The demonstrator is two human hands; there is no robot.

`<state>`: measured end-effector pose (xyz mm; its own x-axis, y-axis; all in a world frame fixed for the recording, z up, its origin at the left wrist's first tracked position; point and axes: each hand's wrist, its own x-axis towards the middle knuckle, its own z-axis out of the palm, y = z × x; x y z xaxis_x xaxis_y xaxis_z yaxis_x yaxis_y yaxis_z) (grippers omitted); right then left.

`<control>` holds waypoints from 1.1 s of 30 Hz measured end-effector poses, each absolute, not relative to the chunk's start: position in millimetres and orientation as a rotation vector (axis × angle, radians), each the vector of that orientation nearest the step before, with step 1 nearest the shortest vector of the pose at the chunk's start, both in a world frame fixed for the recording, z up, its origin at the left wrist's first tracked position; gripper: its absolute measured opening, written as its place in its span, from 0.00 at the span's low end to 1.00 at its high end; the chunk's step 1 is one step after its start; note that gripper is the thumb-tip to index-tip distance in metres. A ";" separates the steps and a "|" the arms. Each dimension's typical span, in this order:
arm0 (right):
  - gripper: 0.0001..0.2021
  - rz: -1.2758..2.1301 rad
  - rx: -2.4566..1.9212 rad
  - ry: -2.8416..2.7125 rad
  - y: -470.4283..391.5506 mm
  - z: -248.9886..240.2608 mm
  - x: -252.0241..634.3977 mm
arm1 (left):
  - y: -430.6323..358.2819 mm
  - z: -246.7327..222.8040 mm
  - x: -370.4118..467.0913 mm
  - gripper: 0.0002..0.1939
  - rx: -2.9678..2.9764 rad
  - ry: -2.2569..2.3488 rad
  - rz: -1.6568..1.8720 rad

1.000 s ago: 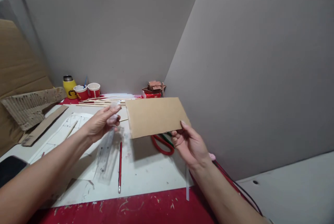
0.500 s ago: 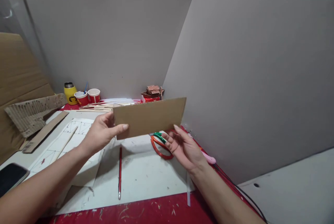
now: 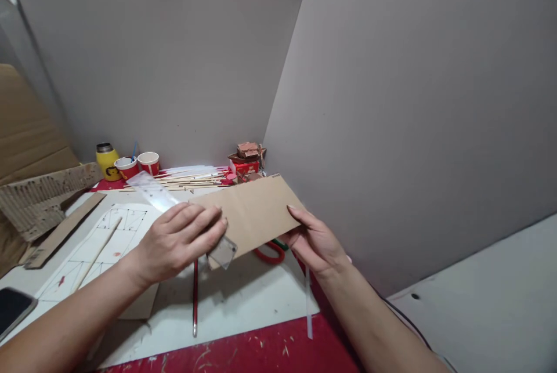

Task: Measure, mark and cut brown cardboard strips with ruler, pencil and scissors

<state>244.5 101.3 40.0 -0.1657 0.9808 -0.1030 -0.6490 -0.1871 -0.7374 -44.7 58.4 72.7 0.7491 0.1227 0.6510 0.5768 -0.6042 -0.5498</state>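
A rectangular piece of brown cardboard (image 3: 256, 205) is held up over the white work surface, tilted with its broad face toward me. My right hand (image 3: 315, 239) grips its right end, thumb on top and fingers beneath. My left hand (image 3: 187, 236) is closed around a clear plastic ruler (image 3: 152, 192), which lies slanting across the cardboard's left end. The ruler's other end shows below my left fingers. Under the cardboard, scissors (image 3: 270, 253) with orange and green handles are partly hidden. A dark red pencil (image 3: 195, 303) lies beneath my left hand.
A paper with drawn lines (image 3: 102, 245) bears a thin stick, beside a phone (image 3: 15, 309). Cardboard strips stand at left. A yellow bottle (image 3: 107, 162), red cups (image 3: 148, 162), wooden sticks (image 3: 191, 177) and a small model boat (image 3: 247, 154) line the back. Grey partitions enclose the table.
The cardboard has been turned from upright to a flatter tilt. My left hand has shifted from pinching its left edge to lying over it, and the clear ruler has come into sight.
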 end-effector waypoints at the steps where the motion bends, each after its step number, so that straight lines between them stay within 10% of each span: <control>1: 0.13 1.643 -0.694 -0.639 100.9 41.4 243.3 | 62.3 69.8 -48.9 0.16 -2.126 -0.591 -0.758; 11: 0.11 1.503 -0.737 -0.432 104.0 50.0 239.8 | 91.3 62.4 -72.0 0.18 -2.248 -1.285 -1.363; 17: 0.15 1.568 -0.801 -0.483 104.9 38.7 238.0 | 59.4 77.2 -41.5 0.38 -2.812 -1.695 -1.682; 22: 0.20 1.663 -0.821 -0.650 97.3 43.6 238.9 | 59.0 79.0 -30.2 0.14 -2.708 -2.078 -2.147; 33: 0.28 1.502 -1.093 -1.047 92.5 39.9 240.8 | 79.9 73.4 -45.1 0.29 -2.447 -2.749 -2.487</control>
<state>240.8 92.5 39.9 -0.1299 0.9820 -0.1374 -0.2107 -0.1628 -0.9639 -45.1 79.9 73.4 0.1176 0.9716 -0.2055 -0.1075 0.2182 0.9700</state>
